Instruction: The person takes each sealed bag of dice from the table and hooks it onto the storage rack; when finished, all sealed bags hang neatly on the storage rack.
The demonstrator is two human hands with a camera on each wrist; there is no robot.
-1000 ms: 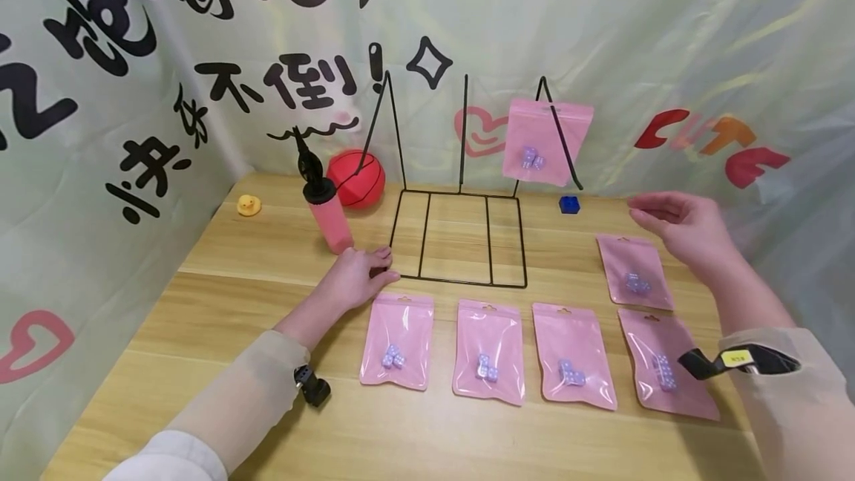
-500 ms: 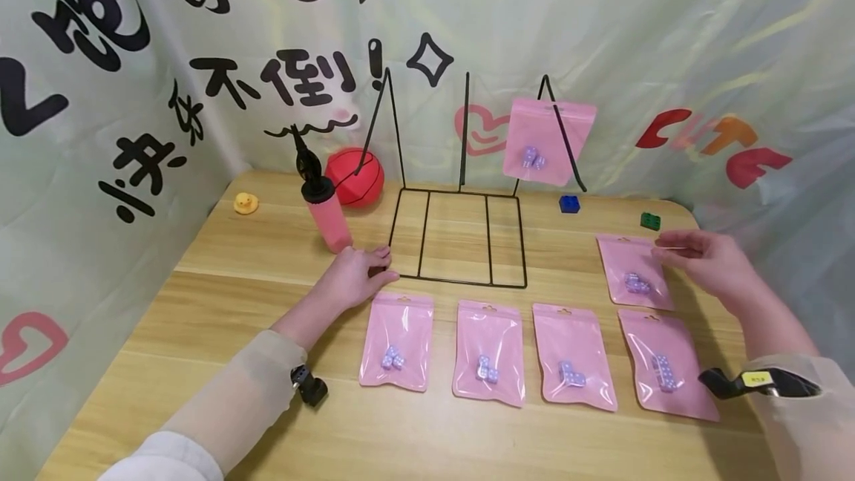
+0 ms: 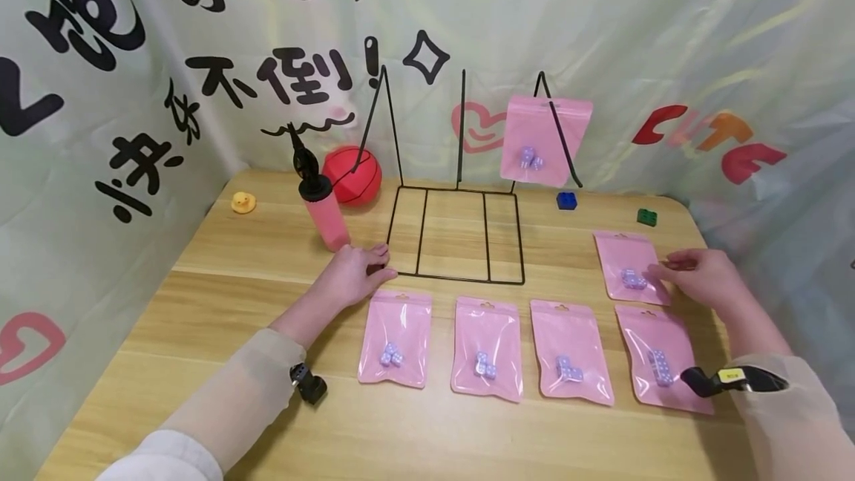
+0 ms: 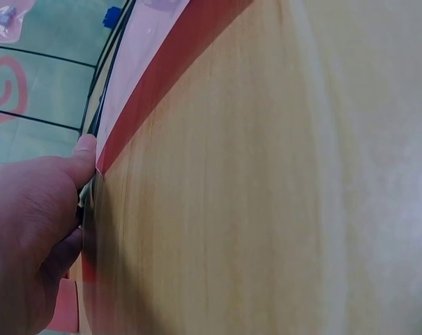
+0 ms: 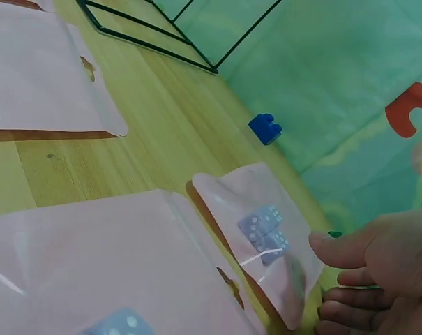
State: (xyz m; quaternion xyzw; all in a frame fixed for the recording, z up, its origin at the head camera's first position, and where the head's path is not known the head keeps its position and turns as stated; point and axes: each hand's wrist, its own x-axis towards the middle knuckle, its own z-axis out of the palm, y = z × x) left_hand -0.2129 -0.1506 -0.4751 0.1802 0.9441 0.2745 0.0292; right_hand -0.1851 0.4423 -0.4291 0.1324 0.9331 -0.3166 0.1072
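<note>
My left hand [image 3: 374, 267] lies on the front left corner of the black wire rack [image 3: 454, 232], fingers fairly straight; in the left wrist view the hand [image 4: 81, 202] has the rack's wire [image 4: 102, 105] running beside its thumb. My right hand [image 3: 668, 269] hovers low at the right edge of a pink zip bag with dice [image 3: 626, 266], loosely curled and holding nothing. In the right wrist view the hand [image 5: 336, 279] has its thumb close to that bag [image 5: 259, 230]. Several more pink bags [image 3: 487, 347] lie in a row near me. Another bag [image 3: 544, 139] hangs from the rack's right hook.
A pink pump bottle [image 3: 327, 217], a red ball [image 3: 352, 175] and a yellow duck [image 3: 243, 203] stand at the back left. A blue brick [image 3: 566, 200] and a green brick [image 3: 646, 217] lie at the back right. A printed banner encloses the wooden table [image 3: 267, 243].
My right hand has come down and toward me from the air near the blue brick to the right edge of the far right pink bag. The left hand has stayed put.
</note>
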